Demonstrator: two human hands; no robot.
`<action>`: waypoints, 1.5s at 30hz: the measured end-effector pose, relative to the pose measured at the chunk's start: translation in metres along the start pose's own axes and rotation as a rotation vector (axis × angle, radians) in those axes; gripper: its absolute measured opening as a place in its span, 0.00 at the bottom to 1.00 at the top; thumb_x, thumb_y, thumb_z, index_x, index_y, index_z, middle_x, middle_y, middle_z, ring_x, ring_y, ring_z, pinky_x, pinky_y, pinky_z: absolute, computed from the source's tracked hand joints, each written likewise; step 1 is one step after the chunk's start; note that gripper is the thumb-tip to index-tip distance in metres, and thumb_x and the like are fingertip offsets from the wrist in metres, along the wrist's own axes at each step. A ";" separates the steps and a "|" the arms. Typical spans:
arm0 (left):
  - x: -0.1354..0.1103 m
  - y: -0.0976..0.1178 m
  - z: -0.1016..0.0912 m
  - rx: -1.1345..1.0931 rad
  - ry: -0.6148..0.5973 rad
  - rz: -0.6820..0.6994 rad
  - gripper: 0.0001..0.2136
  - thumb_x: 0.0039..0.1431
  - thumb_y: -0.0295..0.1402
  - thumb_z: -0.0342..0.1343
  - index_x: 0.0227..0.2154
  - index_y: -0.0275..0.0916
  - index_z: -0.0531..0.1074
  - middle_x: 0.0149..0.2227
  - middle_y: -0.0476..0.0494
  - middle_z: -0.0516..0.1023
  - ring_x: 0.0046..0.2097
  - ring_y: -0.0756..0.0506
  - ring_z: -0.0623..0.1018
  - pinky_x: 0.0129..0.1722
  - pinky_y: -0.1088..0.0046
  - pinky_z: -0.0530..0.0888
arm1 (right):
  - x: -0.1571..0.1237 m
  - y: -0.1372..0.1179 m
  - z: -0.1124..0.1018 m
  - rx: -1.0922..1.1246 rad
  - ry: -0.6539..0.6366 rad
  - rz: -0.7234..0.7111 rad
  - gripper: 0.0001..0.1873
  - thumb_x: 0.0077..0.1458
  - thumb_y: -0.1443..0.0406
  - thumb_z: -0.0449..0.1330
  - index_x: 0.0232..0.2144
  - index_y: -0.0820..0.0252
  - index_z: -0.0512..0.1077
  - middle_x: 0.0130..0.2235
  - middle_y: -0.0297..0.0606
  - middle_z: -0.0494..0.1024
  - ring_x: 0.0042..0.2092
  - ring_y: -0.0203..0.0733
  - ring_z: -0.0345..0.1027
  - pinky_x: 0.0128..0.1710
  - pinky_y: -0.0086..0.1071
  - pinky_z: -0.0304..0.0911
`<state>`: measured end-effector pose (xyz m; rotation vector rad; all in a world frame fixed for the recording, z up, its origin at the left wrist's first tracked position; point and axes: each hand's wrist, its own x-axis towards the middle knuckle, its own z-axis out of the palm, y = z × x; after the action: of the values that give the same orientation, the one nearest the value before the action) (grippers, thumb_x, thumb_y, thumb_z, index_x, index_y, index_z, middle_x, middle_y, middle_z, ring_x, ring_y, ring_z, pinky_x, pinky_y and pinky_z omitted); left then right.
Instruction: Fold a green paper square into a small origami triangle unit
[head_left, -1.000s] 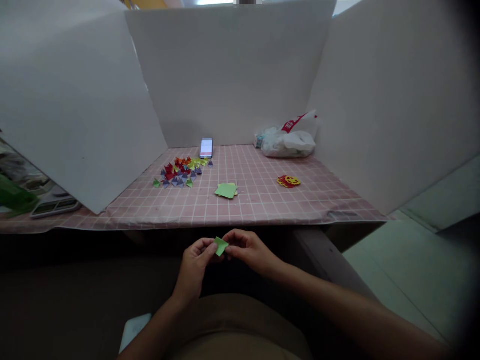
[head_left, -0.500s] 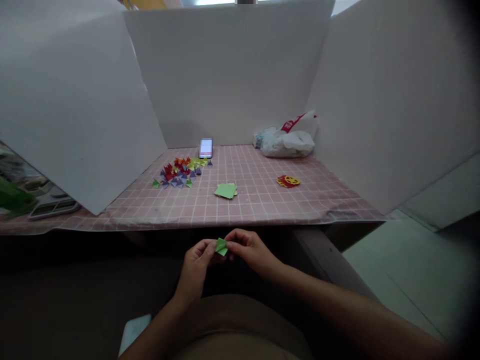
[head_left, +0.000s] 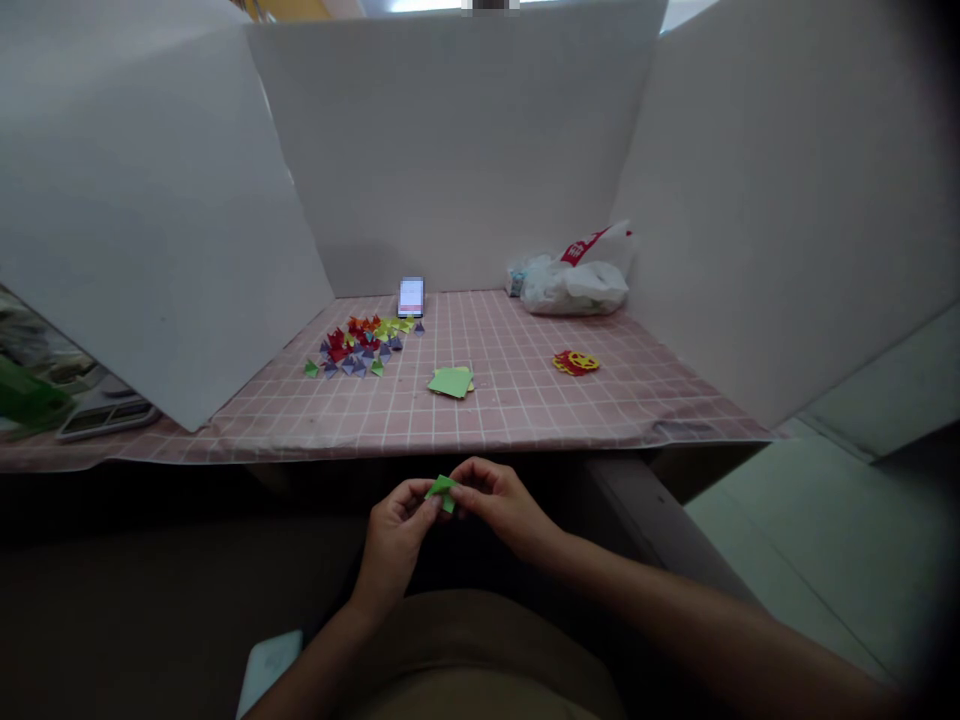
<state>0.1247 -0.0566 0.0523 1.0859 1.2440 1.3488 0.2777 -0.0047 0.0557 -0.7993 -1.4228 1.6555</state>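
A small folded piece of green paper [head_left: 444, 488] is pinched between my two hands, below the table's front edge. My left hand [head_left: 399, 520] grips its left side, thumb on top. With thumb and fingers, my right hand [head_left: 496, 500] holds the right side. Some of the fingers are hidden behind the paper. On the table beyond lies a stack of square paper sheets [head_left: 451, 382], light green on top with yellow showing beneath. To its left stand many small folded paper pieces [head_left: 360, 350] in red, orange, yellow, purple and green.
Red and yellow cut-out shapes [head_left: 576, 362] lie at right on the pink checked tablecloth [head_left: 517, 415]. A lit phone [head_left: 411, 297] and a white plastic bag [head_left: 577, 285] stand at the back. White panels [head_left: 480, 150] enclose the table; a scale [head_left: 109, 412] is at far left.
The green paper has changed shape and angle between my fingers. My left thumb has shifted slightly down and right; my right hand has barely moved.
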 end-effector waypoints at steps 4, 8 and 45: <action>-0.001 0.003 0.002 0.027 0.016 0.030 0.07 0.53 0.35 0.63 0.32 0.36 0.78 0.27 0.47 0.80 0.31 0.48 0.77 0.33 0.75 0.73 | 0.002 0.004 0.000 0.027 -0.003 0.003 0.12 0.48 0.60 0.67 0.30 0.62 0.71 0.27 0.32 0.74 0.28 0.35 0.68 0.30 0.30 0.62; -0.003 0.007 0.005 0.047 0.044 0.044 0.07 0.52 0.34 0.63 0.32 0.36 0.78 0.27 0.48 0.81 0.30 0.48 0.77 0.33 0.75 0.73 | 0.000 0.004 0.000 0.034 0.020 0.004 0.11 0.49 0.60 0.66 0.29 0.62 0.71 0.26 0.31 0.74 0.27 0.34 0.67 0.30 0.30 0.61; -0.004 0.001 0.002 0.130 0.135 0.072 0.06 0.54 0.35 0.62 0.30 0.37 0.77 0.26 0.49 0.80 0.30 0.49 0.77 0.33 0.76 0.72 | -0.002 0.006 0.002 0.068 0.061 -0.048 0.08 0.50 0.64 0.65 0.26 0.61 0.70 0.24 0.30 0.73 0.26 0.34 0.65 0.30 0.30 0.59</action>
<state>0.1275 -0.0601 0.0530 1.1549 1.4199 1.4310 0.2756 -0.0075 0.0496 -0.7653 -1.3265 1.6203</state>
